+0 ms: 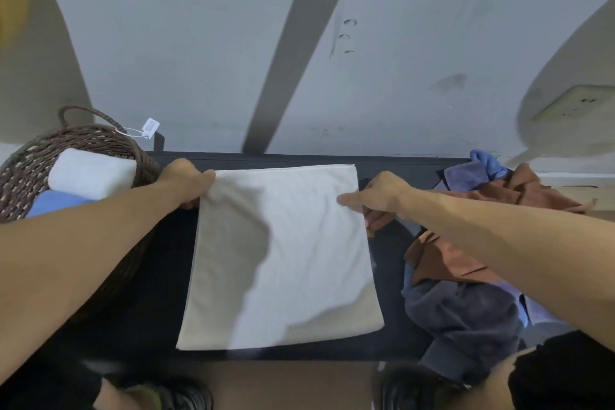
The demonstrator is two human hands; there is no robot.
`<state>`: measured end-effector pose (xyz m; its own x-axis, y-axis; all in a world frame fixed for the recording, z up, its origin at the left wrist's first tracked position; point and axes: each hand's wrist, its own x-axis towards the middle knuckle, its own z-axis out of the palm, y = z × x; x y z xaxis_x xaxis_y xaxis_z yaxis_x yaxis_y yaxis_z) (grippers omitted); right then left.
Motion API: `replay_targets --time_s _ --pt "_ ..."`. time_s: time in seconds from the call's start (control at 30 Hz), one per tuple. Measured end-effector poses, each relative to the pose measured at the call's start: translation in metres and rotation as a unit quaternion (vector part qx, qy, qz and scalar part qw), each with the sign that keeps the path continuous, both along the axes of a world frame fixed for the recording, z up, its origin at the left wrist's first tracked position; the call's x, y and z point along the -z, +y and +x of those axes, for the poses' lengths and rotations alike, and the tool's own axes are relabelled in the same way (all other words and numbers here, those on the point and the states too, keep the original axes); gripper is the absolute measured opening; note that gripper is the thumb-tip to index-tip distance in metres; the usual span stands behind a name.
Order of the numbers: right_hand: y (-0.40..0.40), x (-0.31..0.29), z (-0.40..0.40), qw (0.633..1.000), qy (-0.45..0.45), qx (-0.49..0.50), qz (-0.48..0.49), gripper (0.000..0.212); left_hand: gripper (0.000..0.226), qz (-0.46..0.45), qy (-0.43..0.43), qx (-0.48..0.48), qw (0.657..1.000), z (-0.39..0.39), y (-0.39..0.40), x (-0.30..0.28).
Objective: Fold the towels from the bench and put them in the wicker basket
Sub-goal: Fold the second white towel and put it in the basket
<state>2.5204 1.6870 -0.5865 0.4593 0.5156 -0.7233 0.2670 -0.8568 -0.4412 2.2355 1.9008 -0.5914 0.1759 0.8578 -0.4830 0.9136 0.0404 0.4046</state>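
left hand (186,181): at the far-left corner of the white towel (283,256), thumb on top, fingers curled under the edge, pinching the cloth.
right hand (379,198): at the far-right corner, thumb laid on the cloth; fingers seemingly tucked under the edge, though partly hidden, so probably a matching pinch.
white towel: spread flat on the dark worktop (392,326), directly between and below both hands; far edge parallel to the wall, near edge close to the front lip of the worktop.
long axis: slightly longer from far edge to near edge than from side to side, as far as wide-angle distortion allows judging.
key relation: both gripped corners on the far edge, free edge toward the body; likely next fold therefore a pull of the far edge toward the near edge, hands travelling together.
nearer hand: neither; each about equally set on its own corner.
wicker basket (30,170): left of the towel, just beside the left hand; white folded towel (91,173) and blue folded towel (56,201) already inside.
unfolded pile (466,276): right of the towel, under and beyond the right forearm; brown, grey and blue cloths heaped, still to be folded.
progress: mid-task, one towel in hand, several waiting.
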Motion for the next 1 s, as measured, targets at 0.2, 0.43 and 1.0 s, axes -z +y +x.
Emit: replay_targets --time_s 0.2,0.43,1.0 --pt "-0.045 0.002 -0.015 0.994 0.101 -0.045 -0.003 0.046 0.05 -0.14 -0.027 -0.024 0.99 -0.034 -0.05 0.001" --pt "-0.086 0.011 -0.051 0.999 0.037 -0.025 0.031 0.033 0.029 -0.064 -0.066 -0.097 0.991 -0.054 -0.089 0.006" --pt "-0.152 -0.014 -0.095 0.996 0.077 0.046 0.007 0.025 0.018 -0.215 0.031 -0.02 0.976 -0.117 -0.182 -0.025"
